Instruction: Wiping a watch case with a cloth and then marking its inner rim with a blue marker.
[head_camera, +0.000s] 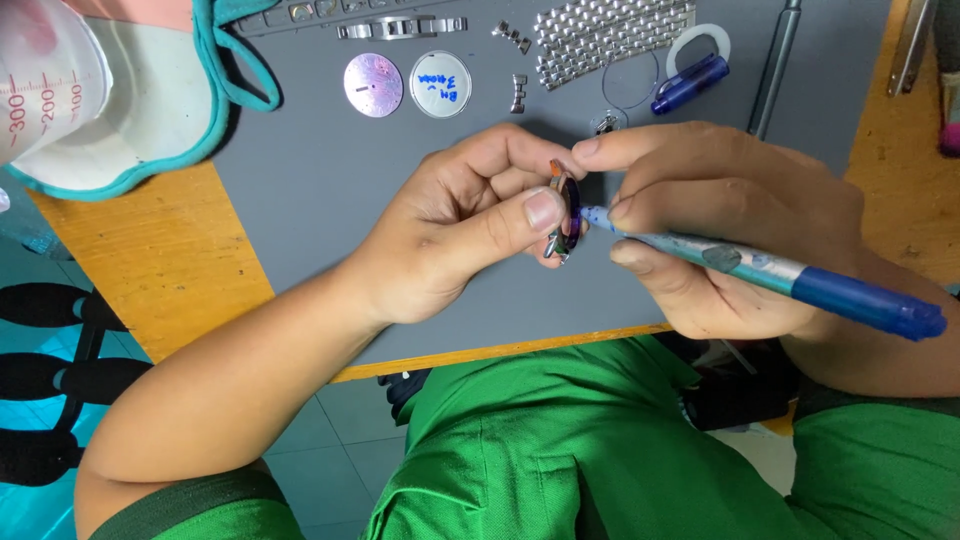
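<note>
My left hand (470, 220) pinches a small round watch case (566, 212) edge-on between thumb and fingers, over the grey mat (330, 190). My right hand (720, 225) grips a blue pen (800, 280) like a writing tool, its tip touching the side of the watch case. Both hands meet just above the mat's near edge. The case face is mostly hidden by my fingers.
On the mat's far side lie two round metal discs (373, 84) (440, 84), a metal watch bracelet (610, 35), loose links (518, 92), a blue pen cap (690, 82) and a thin ring (630, 80). A face mask (150, 110) and measuring cup (45, 75) sit far left on the wooden table (160, 260).
</note>
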